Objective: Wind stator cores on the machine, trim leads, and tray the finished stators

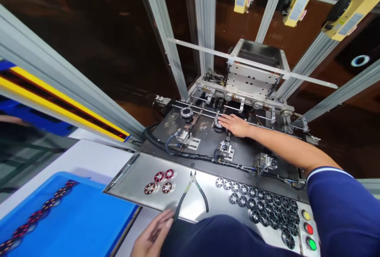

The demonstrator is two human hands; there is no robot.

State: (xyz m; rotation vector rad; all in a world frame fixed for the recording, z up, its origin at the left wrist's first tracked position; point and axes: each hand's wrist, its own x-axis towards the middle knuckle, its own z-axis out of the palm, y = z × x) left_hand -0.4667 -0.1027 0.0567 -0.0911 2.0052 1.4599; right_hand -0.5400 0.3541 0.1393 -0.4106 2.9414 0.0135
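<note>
Right hand (234, 125) mid-frame, fingers extended over a round silver-and-black metal fixture (219, 127) on the dark machine plate (160, 136); fingertips at its top, thumb hidden, can't tell if anything's pinched. Matching silver-and-black round fixture (187, 114) sits left of it, uncovered.

Left hand (154, 231) bottom of frame, left of centre, fingers half curled, thumb near them; can't tell if it holds anything. Fingertips just beside the handle end of green-and-black-handled cutting pliers (192, 178), which lie spread on the shiny metal ledge (127, 178), lower centre.

Four red-and-copper round wound parts (159, 176) left of pliers. Many black-and-silver round parts (260, 195) lower right, beside yellow, red and green push buttons (309, 229). Bright blue plastic tray (97, 209) lower left, with a diagonal row of reddish-dark round parts (37, 216).
</note>
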